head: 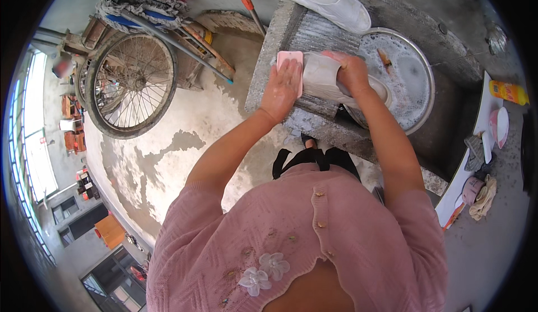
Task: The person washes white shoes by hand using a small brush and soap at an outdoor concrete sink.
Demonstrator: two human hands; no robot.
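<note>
My right hand (354,76) grips a white slip-on slipper (321,74) by its upper, with the toe towards the left and the heel beside the basin. My left hand (282,91) lies over a flat pink scrubber (290,56), its fingers stretched along the back. The scrubber stands against the slipper's toe end; its working face is hidden. A second white slipper (330,3) rests on its sole at the far side of the ribbed concrete washboard (321,30). Right of the board, a round metal basin (429,83) holds foamy water, with a brownish object (384,58) in it.
The concrete sink's wall (470,60) curves behind the basin. On the right ledge are a yellow packet (508,92), a pink-and-white bowl (499,127) and cloths (483,198). Leftwards stand a spoked cart wheel (138,83) and a mop (143,11) on a wet-patched floor (201,118).
</note>
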